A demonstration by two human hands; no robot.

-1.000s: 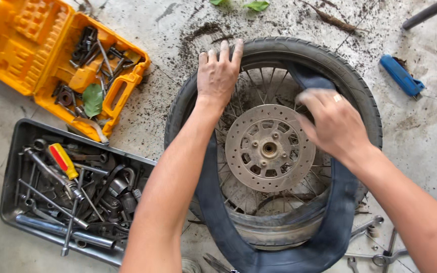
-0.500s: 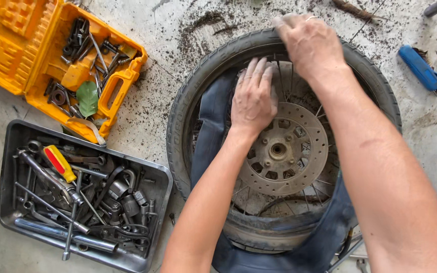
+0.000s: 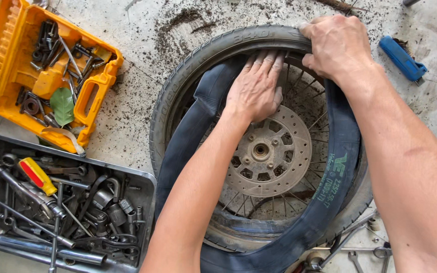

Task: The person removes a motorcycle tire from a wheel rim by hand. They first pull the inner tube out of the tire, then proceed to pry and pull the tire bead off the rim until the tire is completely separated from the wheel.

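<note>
- Left hand (image 3: 256,91) lies flat, fingers outstretched, pressing the black inner tube (image 3: 330,202) under the tyre (image 3: 203,60) edge
- Right hand (image 3: 337,45), just beside it, is curled closed, gripping the tyre rim
- Brake disc (image 3: 269,151) sits below the left hand

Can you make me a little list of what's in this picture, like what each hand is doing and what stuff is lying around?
Place: gritty concrete floor
Main thing: spoked wheel with tyre, lying flat
Middle of wheel: metal brake disc
Inner tube: black, loose, looped over the wheel
Left hand: fingers pushed in at the tyre's top edge
Right hand: gripping the tyre's top edge
Yellow tool case: open, holding bits and a green leaf
Black tray: full of wrenches
Blue tool: lies right of the wheel
</note>
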